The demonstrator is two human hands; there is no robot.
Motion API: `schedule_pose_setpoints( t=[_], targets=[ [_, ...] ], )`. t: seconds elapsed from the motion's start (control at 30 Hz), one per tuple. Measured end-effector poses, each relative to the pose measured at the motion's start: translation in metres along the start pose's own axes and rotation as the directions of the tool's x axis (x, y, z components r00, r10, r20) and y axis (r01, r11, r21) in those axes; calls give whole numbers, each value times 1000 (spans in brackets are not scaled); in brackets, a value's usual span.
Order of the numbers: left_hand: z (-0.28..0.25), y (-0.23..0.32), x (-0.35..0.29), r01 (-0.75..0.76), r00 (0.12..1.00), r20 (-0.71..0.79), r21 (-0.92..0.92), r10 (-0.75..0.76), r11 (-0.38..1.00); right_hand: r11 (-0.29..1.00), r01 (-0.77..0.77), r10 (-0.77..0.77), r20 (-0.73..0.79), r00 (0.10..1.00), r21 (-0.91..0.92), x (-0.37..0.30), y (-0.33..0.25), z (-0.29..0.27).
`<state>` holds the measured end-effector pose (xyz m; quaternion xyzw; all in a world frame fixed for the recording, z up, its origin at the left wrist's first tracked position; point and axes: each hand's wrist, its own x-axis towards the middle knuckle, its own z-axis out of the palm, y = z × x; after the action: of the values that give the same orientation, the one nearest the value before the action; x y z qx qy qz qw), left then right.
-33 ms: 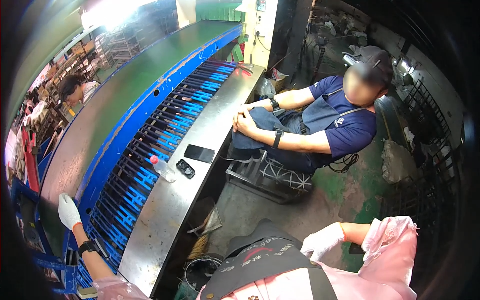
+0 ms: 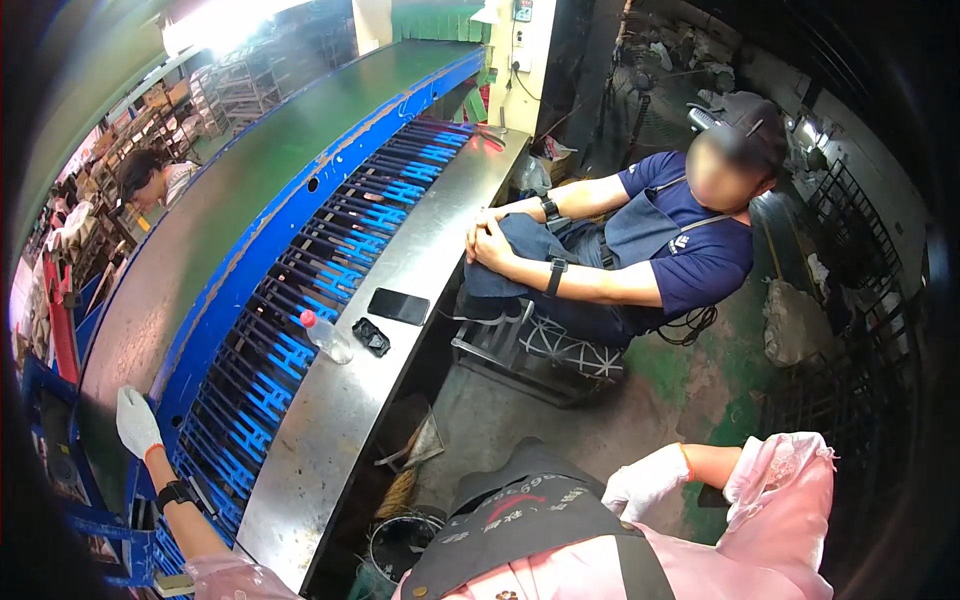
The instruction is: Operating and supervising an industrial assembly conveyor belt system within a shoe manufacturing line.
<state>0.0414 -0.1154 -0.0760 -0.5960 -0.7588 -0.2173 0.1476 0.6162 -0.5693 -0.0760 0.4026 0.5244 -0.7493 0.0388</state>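
My left hand [image 2: 137,422], in a white glove with an orange cuff, lies over the blue side rail [image 2: 172,392] at the near end of a green conveyor belt [image 2: 235,185]. Its fingers are stretched out close together, and no object shows in it. A dark band [image 2: 174,494] circles the left wrist. My right hand [image 2: 645,483], gloved in white too, rests against the edge of my dark apron [image 2: 520,515]. Those fingers are bent loosely and partly hidden, with nothing visible in them.
Along the belt run blue-and-black rollers [image 2: 300,310] and a metal ledge [image 2: 335,430]. On the ledge are a red-capped bottle [image 2: 325,337], a black phone [image 2: 399,306] and a small black case [image 2: 371,338]. A seated person [image 2: 680,220] clasps one knee. A bucket [image 2: 400,545] stands below.
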Motion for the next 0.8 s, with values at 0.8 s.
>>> schedule_pose_setpoints(
  t=[0.8],
  targets=[
    [-21, 11, -15, 44, 988, -149, -47, -50, 998, 977, 110, -146, -194, 970, -185, 11, 141, 15]
  ],
)
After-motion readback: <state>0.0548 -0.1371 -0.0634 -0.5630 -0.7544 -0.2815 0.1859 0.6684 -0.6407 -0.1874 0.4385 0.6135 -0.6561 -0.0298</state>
